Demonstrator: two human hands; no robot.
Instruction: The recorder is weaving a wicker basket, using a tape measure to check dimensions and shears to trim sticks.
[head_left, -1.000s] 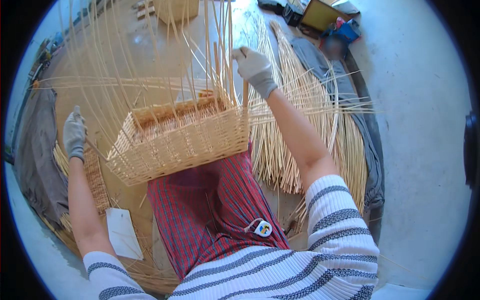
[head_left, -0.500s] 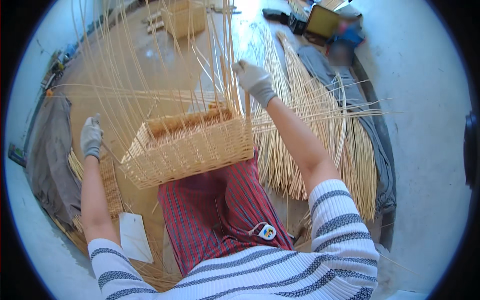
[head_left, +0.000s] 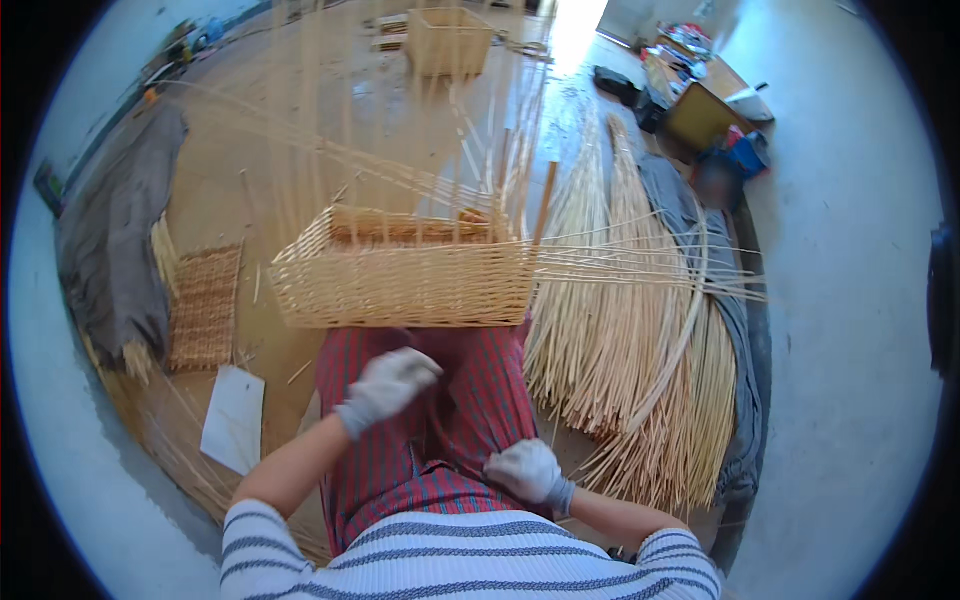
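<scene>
A half-woven rectangular wicker basket rests on the far end of my red striped apron, over my lap. Tall upright stakes rise from its rim, smeared by motion. Neither hand touches the basket. My left hand, in a pale glove, hovers over the apron just below the basket, its fingers blurred. At my waist my right hand, also gloved, is closed against the apron. It covers the spot where a small round white piece on a cord was seen, so what it holds is hidden.
Bundles of peeled wicker rods lie to the right on a grey cloth. To the left are a woven mat, a white board and another grey cloth. A wooden box stands at the back.
Both hands have let go of the basket's left corner and right-hand stakes and come down toward my waist. The basket has turned level and shifted slightly right.
</scene>
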